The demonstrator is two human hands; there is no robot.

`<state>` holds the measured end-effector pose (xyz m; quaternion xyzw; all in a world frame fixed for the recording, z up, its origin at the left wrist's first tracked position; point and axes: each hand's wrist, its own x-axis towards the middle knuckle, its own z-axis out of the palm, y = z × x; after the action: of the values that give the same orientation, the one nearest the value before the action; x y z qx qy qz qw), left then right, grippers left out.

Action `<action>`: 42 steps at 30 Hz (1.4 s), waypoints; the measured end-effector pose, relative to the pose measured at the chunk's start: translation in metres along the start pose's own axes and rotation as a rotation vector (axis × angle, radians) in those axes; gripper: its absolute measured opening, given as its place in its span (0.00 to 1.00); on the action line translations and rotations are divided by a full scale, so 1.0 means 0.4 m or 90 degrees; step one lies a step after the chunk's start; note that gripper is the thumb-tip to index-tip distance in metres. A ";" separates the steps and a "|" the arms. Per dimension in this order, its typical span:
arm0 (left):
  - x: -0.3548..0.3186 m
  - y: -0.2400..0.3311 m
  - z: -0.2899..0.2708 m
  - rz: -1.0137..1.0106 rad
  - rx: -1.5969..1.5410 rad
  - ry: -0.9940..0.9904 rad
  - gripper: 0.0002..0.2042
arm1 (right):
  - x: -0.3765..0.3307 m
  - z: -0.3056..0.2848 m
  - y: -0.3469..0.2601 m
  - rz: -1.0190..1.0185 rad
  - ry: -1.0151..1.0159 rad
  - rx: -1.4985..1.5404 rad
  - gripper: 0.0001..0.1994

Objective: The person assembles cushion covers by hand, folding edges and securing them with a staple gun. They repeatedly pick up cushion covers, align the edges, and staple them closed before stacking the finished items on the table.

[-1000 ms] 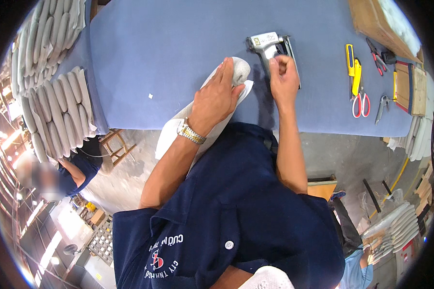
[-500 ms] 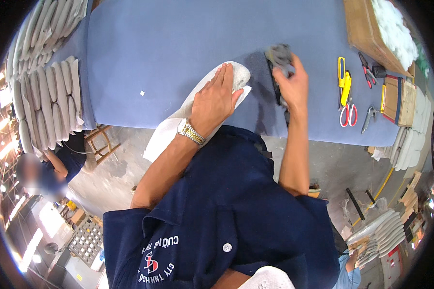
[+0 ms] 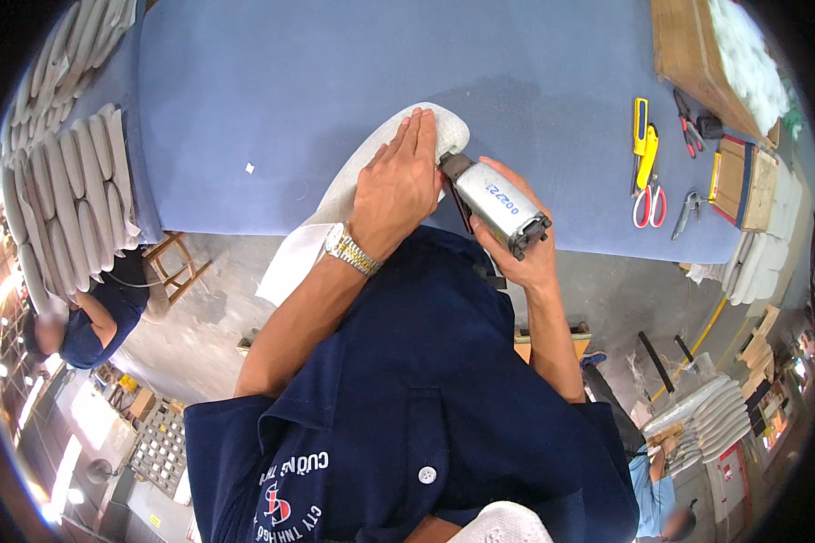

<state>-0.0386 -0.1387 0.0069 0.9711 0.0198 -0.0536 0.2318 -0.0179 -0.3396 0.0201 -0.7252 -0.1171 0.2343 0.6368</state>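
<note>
A pale grey padded upholstery piece [image 3: 450, 128] with a rounded end lies at the near edge of the blue-covered table. White fabric [image 3: 299, 256] hangs from its lower end over the edge. My left hand [image 3: 397, 185] rests flat on the piece, fingers stretched and close together. Gripped in my right hand [image 3: 530, 258] is a silver and black staple gun [image 3: 496, 201]. Its nose meets the right side of the piece, close to my left fingertips. Whether the nose presses on the fabric or only sits beside it, I cannot tell.
At the right lie yellow cutters [image 3: 645, 158], red-handled scissors [image 3: 648, 206], pliers [image 3: 688, 127] and a metal tool [image 3: 686, 215]. A carton [image 3: 697, 63] holds white stuffing. Stacked grey padded pieces [image 3: 72, 195] stand at the left, with a co-worker [image 3: 100, 317] beside them.
My right hand has brought the staple gun left and nearer, from above the table to the side of the padded piece. My left hand stays flat on the piece.
</note>
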 end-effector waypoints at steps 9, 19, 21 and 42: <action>0.009 0.004 -0.003 -0.037 -0.042 -0.050 0.36 | 0.041 -0.009 -0.071 0.047 -0.048 -0.083 0.29; 0.020 0.008 0.002 -0.043 -0.034 -0.054 0.36 | 0.047 0.001 -0.038 0.041 -0.030 -0.119 0.28; 0.016 0.003 0.000 -0.042 -0.047 -0.037 0.36 | 0.044 -0.003 -0.017 0.014 -0.028 -0.077 0.29; 0.007 0.000 -0.006 -0.049 -0.036 -0.032 0.33 | 0.020 0.001 -0.024 -0.060 -0.024 -0.134 0.32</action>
<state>-0.0355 -0.1375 0.0089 0.9609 0.0527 -0.0865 0.2576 -0.0100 -0.3338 0.0278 -0.7769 -0.1872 0.2039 0.5655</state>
